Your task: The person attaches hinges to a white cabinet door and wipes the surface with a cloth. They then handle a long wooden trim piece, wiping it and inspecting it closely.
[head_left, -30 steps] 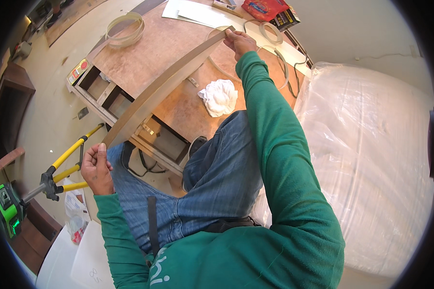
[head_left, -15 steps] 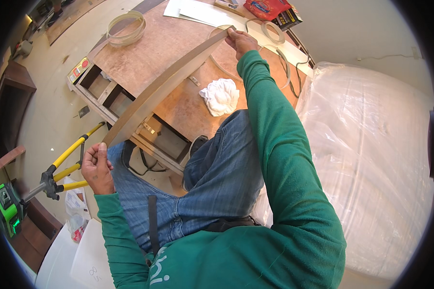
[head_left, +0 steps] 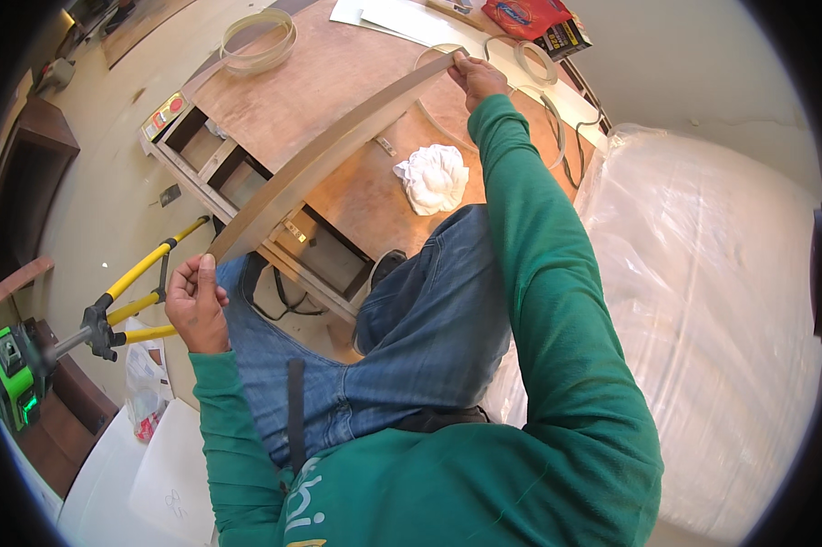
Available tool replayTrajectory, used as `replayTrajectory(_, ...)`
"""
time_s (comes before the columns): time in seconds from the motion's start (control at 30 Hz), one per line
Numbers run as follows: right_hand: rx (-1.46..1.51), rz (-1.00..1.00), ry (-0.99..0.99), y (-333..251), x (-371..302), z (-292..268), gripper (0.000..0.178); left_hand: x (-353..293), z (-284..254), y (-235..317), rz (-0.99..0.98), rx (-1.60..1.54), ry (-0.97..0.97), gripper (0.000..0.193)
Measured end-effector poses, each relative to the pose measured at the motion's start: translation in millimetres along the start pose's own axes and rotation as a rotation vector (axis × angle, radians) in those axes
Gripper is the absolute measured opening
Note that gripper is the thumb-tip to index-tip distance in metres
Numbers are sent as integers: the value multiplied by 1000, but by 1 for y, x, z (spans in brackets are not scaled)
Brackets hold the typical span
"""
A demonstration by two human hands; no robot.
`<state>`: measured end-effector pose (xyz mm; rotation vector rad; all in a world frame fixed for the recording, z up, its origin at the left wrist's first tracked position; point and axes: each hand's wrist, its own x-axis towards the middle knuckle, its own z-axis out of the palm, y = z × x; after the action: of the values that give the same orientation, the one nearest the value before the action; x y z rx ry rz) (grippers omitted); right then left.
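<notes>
1. The person's left hand [head_left: 199,301] was clamped on the near end of a long, narrow, brown strip [head_left: 329,146], with the thumb laid on its tip and the other fingers curled.
2. The right hand [head_left: 477,80] was stretched far forward and pinched the far end of the same strip between thumb and fingers.
3. The strip was located between the two hands, going diagonally across the wooden workbench [head_left: 274,91]. It looked curved, but the lens also bends straight edges, so its true shape could not be told. Whether it touched the bench was also not clear.
4. Under the strip, the bench had open compartments [head_left: 333,248] along its side, and a small brass-coloured metal fitting [head_left: 294,228] was near one of them.
5. A crumpled white cloth [head_left: 433,179] lay on the bench top, to the right of the strip.
6. At the far side there were a coil of pale banding [head_left: 247,66], some white sheets [head_left: 397,20] and a red packet [head_left: 525,16].
7. On the left, a yellow tripod [head_left: 142,273] stood near the left hand, with a green laser level [head_left: 10,369] attached to it.
8. On the right, a big object in clear plastic wrap [head_left: 703,319] was beside the right sleeve.
</notes>
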<state>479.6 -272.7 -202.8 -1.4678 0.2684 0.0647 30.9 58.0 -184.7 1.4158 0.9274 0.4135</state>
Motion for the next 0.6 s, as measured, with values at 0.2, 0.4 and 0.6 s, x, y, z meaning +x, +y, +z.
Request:
replayTrajectory(0.2, 9, -15, -14, 3, 4, 3, 39, -1, 2, 1, -8, -22, 13, 25)
replayTrajectory(0.4, -50, -24, -35, 12, 27, -14, 26, -3, 5, -1, -23, -75, -1, 26)
replayTrajectory(0.6, -53, -20, -27, 15, 19, -4, 33, -9, 0, -3, -33, -134, 8, 30)
